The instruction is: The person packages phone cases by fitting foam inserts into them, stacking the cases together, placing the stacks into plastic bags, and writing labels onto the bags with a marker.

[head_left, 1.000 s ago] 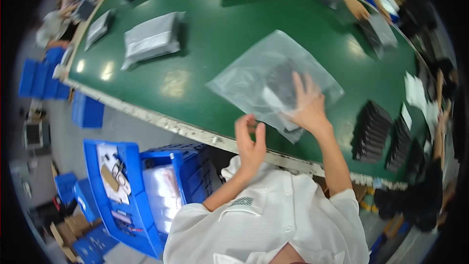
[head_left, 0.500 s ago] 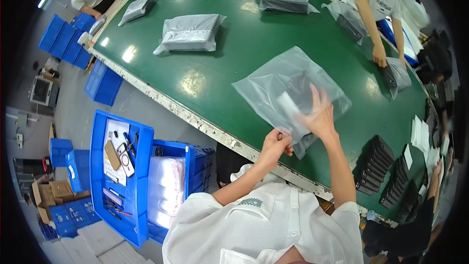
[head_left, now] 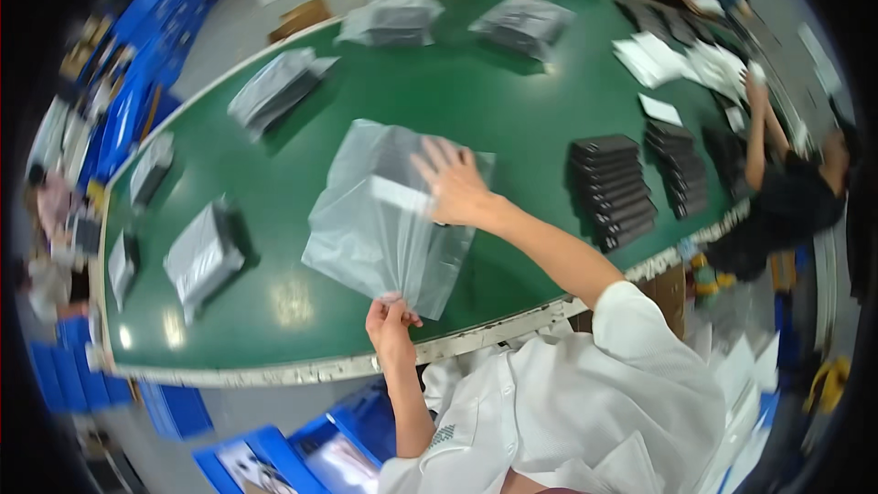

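Note:
A large translucent plastic bag (head_left: 352, 206) lies on the green table in front of me. Through its film a dark flat item with a white band (head_left: 399, 194) shows dimly. My left hand (head_left: 393, 322) pinches the gathered edge of the bag at the table's near side. Over the bag's right part, my right hand (head_left: 457, 187) rests with fingers spread, pressing on the film above the dark item and gripping nothing.
Wrapped grey packages (head_left: 206, 258) lie along the left and far sides of the green table (head_left: 302, 174). To the right stand stacks of black cases (head_left: 611, 192) and white sheets (head_left: 654, 59). Blue bins (head_left: 251, 462) sit below the near edge. Co-workers (head_left: 786, 187) work around the table.
My view has swung to the right, so the table appears turned. The left hand keeps its pinch on the bag's edge; the right hand's fingers now lie spread on the film.

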Tool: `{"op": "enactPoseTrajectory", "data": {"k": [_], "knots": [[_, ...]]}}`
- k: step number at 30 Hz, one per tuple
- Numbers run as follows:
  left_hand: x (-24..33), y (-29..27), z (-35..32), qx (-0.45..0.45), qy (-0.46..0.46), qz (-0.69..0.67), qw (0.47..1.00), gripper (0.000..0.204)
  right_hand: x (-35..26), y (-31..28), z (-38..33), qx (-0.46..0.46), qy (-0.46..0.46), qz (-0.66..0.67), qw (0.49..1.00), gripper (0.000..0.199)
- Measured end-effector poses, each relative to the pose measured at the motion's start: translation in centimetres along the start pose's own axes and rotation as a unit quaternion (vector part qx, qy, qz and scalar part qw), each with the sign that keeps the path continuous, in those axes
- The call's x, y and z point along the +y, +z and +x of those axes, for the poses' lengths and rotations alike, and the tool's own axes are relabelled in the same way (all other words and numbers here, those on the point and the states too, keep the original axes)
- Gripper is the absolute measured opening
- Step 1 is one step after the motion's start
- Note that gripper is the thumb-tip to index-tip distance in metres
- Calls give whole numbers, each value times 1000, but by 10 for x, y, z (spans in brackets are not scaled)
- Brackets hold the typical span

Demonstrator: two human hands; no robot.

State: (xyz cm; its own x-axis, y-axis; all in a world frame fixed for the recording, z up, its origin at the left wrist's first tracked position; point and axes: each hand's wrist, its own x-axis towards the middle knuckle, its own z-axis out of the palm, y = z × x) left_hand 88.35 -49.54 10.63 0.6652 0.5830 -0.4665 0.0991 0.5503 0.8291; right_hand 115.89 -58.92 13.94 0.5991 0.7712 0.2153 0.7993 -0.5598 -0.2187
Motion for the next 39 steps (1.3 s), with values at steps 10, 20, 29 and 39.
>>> {"op": "enactPoseTrajectory", "data": {"k": [10,20,29,39], "knots": [[10,52,53,-31,23,27,999,10,69,-22,-54,95,153,13,983,86],[-17,151,-69,-239,120,225,937,19,281,-122,-159,62,244,-79,965,63],[-178,304,-54,-426,-325,-67,842,22,256,-149,-185,-174,335,-34,925,87],[-137,324,-46,-304,302,225,875,20,229,-169,-225,-190,333,43,923,103]]}}
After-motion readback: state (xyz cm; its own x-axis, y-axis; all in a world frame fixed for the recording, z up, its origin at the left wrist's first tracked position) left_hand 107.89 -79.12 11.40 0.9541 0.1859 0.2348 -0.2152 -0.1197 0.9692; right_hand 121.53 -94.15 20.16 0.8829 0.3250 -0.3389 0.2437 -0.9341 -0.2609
